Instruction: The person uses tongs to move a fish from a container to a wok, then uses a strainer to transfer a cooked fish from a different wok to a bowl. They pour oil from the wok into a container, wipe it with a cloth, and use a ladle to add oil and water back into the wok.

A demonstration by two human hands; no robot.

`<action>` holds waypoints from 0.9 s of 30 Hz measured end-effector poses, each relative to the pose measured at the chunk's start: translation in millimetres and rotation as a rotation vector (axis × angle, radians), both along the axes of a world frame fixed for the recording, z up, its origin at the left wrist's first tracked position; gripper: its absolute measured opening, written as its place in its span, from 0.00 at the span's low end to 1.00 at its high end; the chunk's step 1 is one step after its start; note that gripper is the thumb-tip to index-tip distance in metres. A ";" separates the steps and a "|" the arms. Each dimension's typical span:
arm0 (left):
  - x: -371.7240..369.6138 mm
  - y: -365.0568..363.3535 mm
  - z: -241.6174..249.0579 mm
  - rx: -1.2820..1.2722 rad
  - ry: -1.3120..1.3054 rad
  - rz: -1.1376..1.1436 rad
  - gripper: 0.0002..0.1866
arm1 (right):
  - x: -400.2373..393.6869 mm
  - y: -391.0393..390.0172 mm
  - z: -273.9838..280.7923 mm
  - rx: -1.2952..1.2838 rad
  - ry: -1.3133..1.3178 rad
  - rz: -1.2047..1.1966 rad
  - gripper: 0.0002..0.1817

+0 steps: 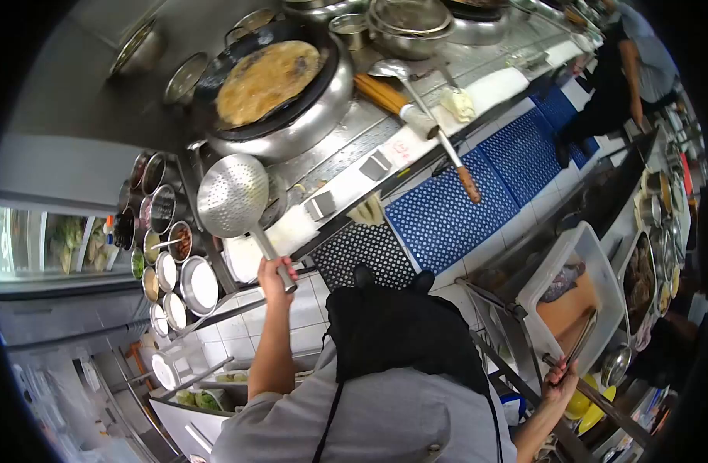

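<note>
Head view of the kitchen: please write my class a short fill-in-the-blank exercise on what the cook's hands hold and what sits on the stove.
1. The left hand holds a perforated ____ by its handle.
2. The right hand grips a pair of ____ beside the white tub.
3. The golden omelette lies in a large ____ on the stove.
4. The mats on the floor by the stove are ____ in colour.

Missing words: skimmer; tongs; wok; blue

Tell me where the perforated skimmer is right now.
In the head view, the perforated skimmer is left of centre, held up by its handle in the left hand, just below the wok and beside the seasoning bowls.
</note>
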State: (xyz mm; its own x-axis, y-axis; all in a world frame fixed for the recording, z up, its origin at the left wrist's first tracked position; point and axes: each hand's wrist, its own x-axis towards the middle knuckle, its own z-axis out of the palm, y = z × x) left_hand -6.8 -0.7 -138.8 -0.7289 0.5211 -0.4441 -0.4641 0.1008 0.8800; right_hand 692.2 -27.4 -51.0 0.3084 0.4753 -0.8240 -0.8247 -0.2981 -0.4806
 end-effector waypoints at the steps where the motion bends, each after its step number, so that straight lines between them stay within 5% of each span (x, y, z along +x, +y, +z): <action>1: -10.6 -6.8 -5.0 -0.084 0.049 -0.068 0.08 | 2.0 -5.4 -1.7 0.007 -0.011 -0.003 0.23; 2: -14.9 -9.1 12.4 -0.316 0.185 -0.156 0.12 | -4.8 -3.9 4.9 -0.068 -0.035 0.008 0.22; 3: -33.1 -4.2 17.0 -0.746 0.778 -0.419 0.16 | -18.3 1.1 10.2 -0.113 -0.060 -0.052 0.23; 4: -32.4 -8.7 19.1 -0.922 0.806 -0.456 0.21 | -30.3 5.3 18.5 -0.190 -0.154 -0.038 0.23; 5: -29.3 -3.8 16.7 -1.062 1.561 -0.337 0.25 | -23.6 -0.9 16.7 -0.098 -0.031 -0.005 0.23; 7: 6.8 41.8 48.5 -0.628 1.453 -0.382 0.22 | -46.6 10.1 36.7 -0.130 -0.087 -0.006 0.26; 9: 97.0 100.3 66.8 -0.097 0.952 -0.677 0.17 | -52.3 6.9 40.2 -0.054 -0.081 0.050 0.26; 10: 159.0 123.0 80.0 0.041 0.844 -0.918 0.15 | -53.4 8.2 41.4 -0.077 -0.119 0.064 0.27; 11: 216.3 139.6 95.3 -0.007 0.472 -1.114 0.15 | -56.9 9.2 45.3 -0.104 -0.155 0.083 0.28; 14: 336.8 171.8 65.5 0.341 0.353 -1.654 0.23 | -63.9 10.2 57.4 -0.193 -0.301 0.207 0.28; 16: 397.3 187.1 62.2 0.175 0.154 -1.747 0.33 | -71.4 9.4 72.3 -0.243 -0.431 0.337 0.25; 19: 438.0 204.5 62.4 0.196 -0.160 -1.779 0.26 | -76.1 -0.9 86.9 -0.309 -0.565 0.504 0.23; 27: 466.3 224.3 76.8 0.409 -0.214 -1.835 0.16 | -66.0 -13.4 174.4 -0.462 -0.778 0.881 0.23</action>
